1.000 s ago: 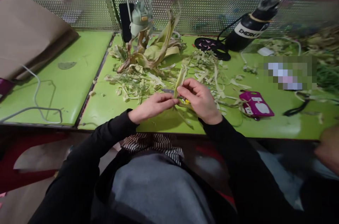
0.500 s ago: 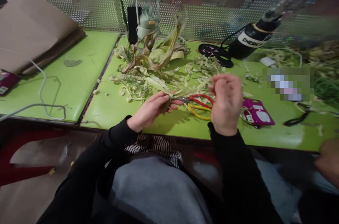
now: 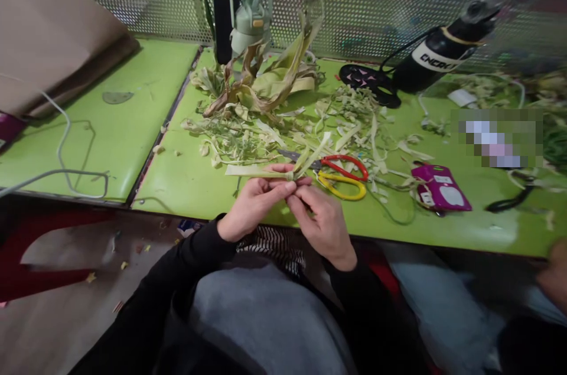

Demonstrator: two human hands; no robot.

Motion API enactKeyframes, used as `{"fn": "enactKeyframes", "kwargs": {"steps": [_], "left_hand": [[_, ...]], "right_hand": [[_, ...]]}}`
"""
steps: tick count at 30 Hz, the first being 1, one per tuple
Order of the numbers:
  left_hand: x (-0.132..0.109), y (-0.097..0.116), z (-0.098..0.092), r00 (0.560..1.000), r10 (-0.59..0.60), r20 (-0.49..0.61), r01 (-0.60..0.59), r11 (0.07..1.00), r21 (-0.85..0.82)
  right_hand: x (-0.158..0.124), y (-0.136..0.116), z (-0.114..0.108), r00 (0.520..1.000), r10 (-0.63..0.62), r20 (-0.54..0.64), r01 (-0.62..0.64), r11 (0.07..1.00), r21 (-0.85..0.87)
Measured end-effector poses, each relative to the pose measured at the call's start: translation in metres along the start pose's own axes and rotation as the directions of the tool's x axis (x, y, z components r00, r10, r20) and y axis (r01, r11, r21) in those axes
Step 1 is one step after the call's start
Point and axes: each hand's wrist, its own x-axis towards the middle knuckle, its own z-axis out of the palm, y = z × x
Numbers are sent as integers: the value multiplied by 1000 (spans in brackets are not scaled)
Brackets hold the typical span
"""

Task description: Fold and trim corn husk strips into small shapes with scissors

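Both my hands meet in front of my body at the table's near edge. My left hand (image 3: 257,204), fingers closed, pinches the lower side of a pale corn husk piece (image 3: 254,172) that has a small knot or wrapped band at its middle. Thumb and fingers of my right hand (image 3: 325,224) close at the same spot just below the band; what exactly they pinch is partly hidden. Just behind, scissors (image 3: 352,191) with one red and one yellow handle lie on the table, blades pointing left. Husk scraps (image 3: 239,142) spread beyond them.
Larger dry husks (image 3: 283,88) are heaped farther back, before a green bottle (image 3: 250,29) and a dark phone (image 3: 224,26). A black bottle (image 3: 427,65) leans at the back right. A purple packet (image 3: 440,187) lies to the right; brown paper (image 3: 57,38) is at left.
My right hand has come down and left from beside the scissor handles to join my left at the husk. The scissors now lie uncovered. My left hand has moved slightly lower and nearer.
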Motion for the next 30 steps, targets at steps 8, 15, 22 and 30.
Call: {"fn": "enactKeyframes", "kwargs": {"steps": [8, 15, 22, 30], "left_hand": [[-7, -5, 0, 999, -19, -51, 16, 998, -60], [6, 0, -10, 997, 43, -56, -44, 999, -15], [-1, 8, -8, 999, -28, -14, 29, 997, 74], [-1, 7, -11, 998, 38, -40, -19, 917, 399]], "right_hand": [[-16, -1, 13, 996, -31, 81, 28, 999, 35], [-6, 12, -3, 978, 210, -11, -207, 971, 122], [-7, 20, 12, 918, 362, -165, -261, 860, 438], [-1, 13, 17, 909, 389, -151, -271, 825, 496]]}}
